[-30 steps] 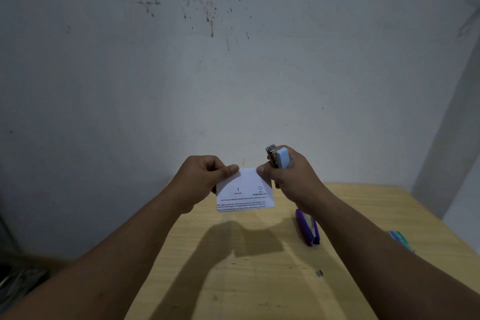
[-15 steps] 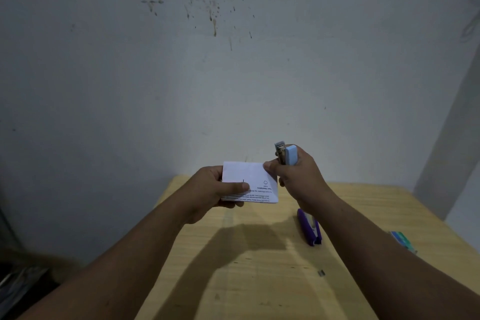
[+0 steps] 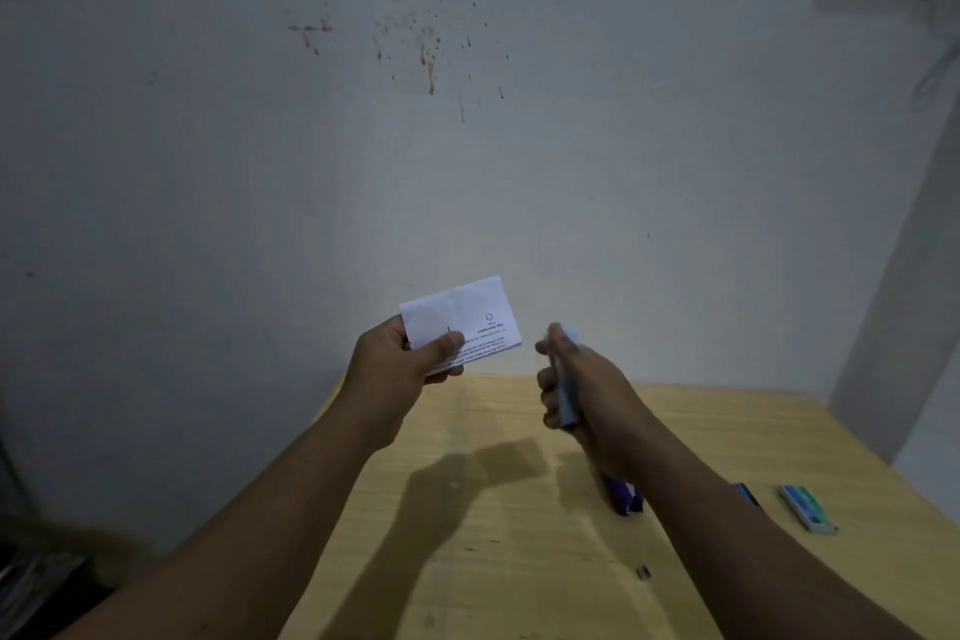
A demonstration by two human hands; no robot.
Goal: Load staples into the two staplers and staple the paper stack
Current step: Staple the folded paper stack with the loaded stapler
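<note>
Paper stack (image 3: pixel 462 322), print too small to read, pinched in left hand (image 3: pixel 400 364); pale blue stapler (image 3: pixel 566 390) gripped in right hand (image 3: pixel 582 390).

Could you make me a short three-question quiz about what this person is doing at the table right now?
1. True or false: the left hand holds the paper stack above the table.
2. What does the right hand grip? A) light blue stapler B) scissors C) pen
3. Fill in: the purple stapler lies on the ____.

Key: 1 true; 2 A; 3 table.
</note>
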